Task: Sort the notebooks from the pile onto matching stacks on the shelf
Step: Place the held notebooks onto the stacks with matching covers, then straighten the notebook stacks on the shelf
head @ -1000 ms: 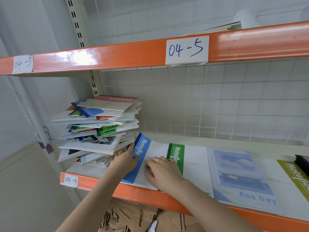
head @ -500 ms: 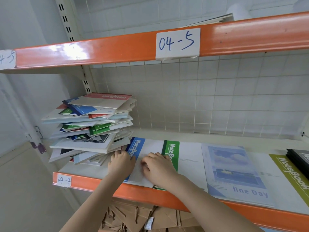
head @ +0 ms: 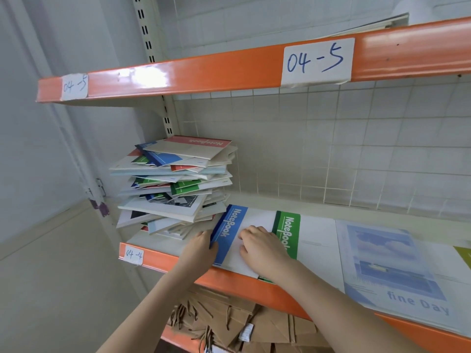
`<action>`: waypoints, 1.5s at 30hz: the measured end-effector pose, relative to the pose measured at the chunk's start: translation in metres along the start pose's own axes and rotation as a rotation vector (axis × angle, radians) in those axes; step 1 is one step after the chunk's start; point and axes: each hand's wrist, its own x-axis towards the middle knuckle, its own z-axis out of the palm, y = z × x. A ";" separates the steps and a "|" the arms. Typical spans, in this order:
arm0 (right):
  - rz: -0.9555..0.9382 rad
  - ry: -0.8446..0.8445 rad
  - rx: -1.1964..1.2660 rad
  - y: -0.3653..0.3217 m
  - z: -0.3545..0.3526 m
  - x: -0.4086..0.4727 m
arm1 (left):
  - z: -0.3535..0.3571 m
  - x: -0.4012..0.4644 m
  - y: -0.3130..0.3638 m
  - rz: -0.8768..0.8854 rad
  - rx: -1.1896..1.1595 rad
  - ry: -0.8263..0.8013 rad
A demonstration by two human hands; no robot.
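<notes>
The blue notebook (head: 230, 234) lies flat on the shelf (head: 165, 259) marked 04-4, its front edge at the orange lip, between the untidy pile (head: 175, 184) on its left and the green notebook (head: 286, 235) just beside it on the right. The left hand (head: 201, 247) sits against its blue spine edge with fingers curled at the edge, though whether that grip truly pinches the cover or only nudges it is hard to tell from this angle. The right hand (head: 262, 247) presses down on the white cover, fingers bent and spread, holding nothing. A notebook like this looks thin and light, with a smooth cover that should slide easily and flex if lifted by one corner; taking the spine side, where it is stiffest, seems the safer hold. The pile leans and overhangs toward the blue notebook, so a bump from the left wrist could likely shift it. To the right lies the "fine Day" notebook (head: 392, 266), with open shelf behind the row up to the wire grid (head: 331, 154), and good height beneath the upper shelf (head: 204, 72).
</notes>
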 end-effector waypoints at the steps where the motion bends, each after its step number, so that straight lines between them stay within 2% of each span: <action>1: -0.004 0.002 -0.006 0.000 0.000 0.000 | 0.000 -0.006 -0.001 0.015 -0.003 0.013; 7: 0.009 0.001 -0.053 -0.005 0.000 -0.002 | 0.001 -0.032 -0.002 0.114 0.058 0.063; 12: 0.025 -0.002 -0.089 -0.010 -0.002 -0.002 | -0.006 -0.039 -0.005 0.105 0.134 -0.136; 19: 0.042 0.000 -0.064 -0.012 -0.002 0.000 | -0.009 -0.035 -0.013 0.092 -0.044 -0.025; 23: 0.057 0.033 -0.024 -0.013 -0.002 0.002 | -0.015 -0.036 -0.012 0.115 0.055 -0.029; 24: 0.090 0.088 0.023 -0.013 -0.005 0.003 | -0.019 -0.039 -0.009 0.139 0.127 -0.001; 26: 0.184 0.245 0.153 -0.014 -0.017 0.008 | -0.032 -0.043 -0.005 0.237 0.258 0.173; 30: 0.160 0.436 0.366 -0.020 -0.054 0.025 | -0.075 -0.042 0.003 0.531 0.157 0.586; 32: 0.101 0.489 0.454 -0.027 -0.070 0.039 | -0.107 -0.032 0.010 0.542 0.144 0.694; 34: 0.083 0.530 0.524 -0.032 -0.083 0.056 | -0.138 -0.016 0.020 0.466 0.175 0.755; 36: 0.122 0.528 0.609 -0.037 -0.096 0.072 | -0.162 0.007 0.025 0.361 0.205 0.696; 39: 0.194 0.436 0.724 -0.040 -0.109 0.096 | -0.180 0.044 0.025 0.228 0.262 0.472; 43: 0.249 0.306 0.756 -0.039 -0.112 0.117 | -0.183 0.083 0.009 0.151 0.291 0.178; 45: 0.234 0.262 0.728 -0.037 -0.108 0.122 | -0.183 0.092 0.000 0.135 0.293 0.093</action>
